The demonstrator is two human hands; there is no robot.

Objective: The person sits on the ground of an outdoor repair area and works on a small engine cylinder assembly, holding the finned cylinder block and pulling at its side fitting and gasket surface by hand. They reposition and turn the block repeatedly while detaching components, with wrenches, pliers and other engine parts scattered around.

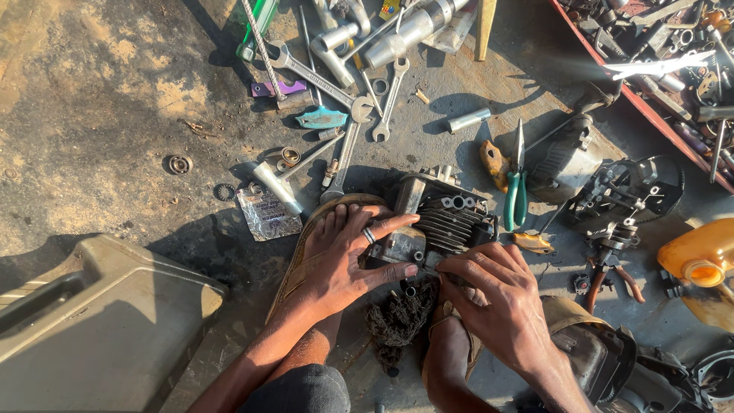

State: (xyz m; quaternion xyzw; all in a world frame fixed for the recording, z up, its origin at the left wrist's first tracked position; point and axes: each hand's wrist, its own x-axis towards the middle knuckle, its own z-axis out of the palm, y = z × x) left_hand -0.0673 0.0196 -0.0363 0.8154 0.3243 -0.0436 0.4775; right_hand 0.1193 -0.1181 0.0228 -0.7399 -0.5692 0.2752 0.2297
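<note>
Oily ground [115,115]: both hands [348,256] grip engine cylinder [443,218].

Small engine cylinder block [443,218], dark grimy metal w/ cooling fins on right side & round ports on top, lies on oily concrete floor betw. the person's feet, silver-grey casing at its left end, partly hand-covered.

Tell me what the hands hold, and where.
Left hand steadies the finned engine block by its near left side; right hand grips its lower near edge.
</note>
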